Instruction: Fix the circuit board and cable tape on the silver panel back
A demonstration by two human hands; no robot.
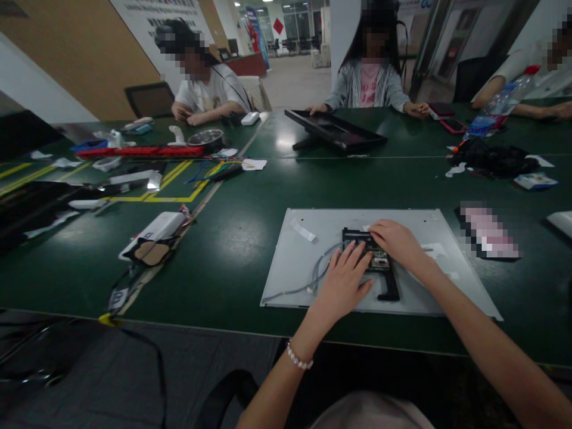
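A black plastic bracket (391, 286) with a green circuit board (381, 261) in it lies on a flat light-grey panel (286, 262), which looks like the back of a screen. My left hand (342, 283) rests on the bracket's left part, fingers spread and stretched out. At the bracket's upper right edge is my right hand (397, 241), its fingers bent and pressed together on the edge. The fingertips partly hide what they touch. Grey cables (318, 271) run out from the bracket's left side across the panel. A strip of clear tape (302, 230) sticks to the panel's upper left.
A phone (489, 231) lies right of the panel. To the left are a white power strip (156, 232) and its black cable (161, 363). Across the green table (241, 238), one person holds a black monitor (335, 131); other people sit nearby. A bottle (498, 107) stands back right.
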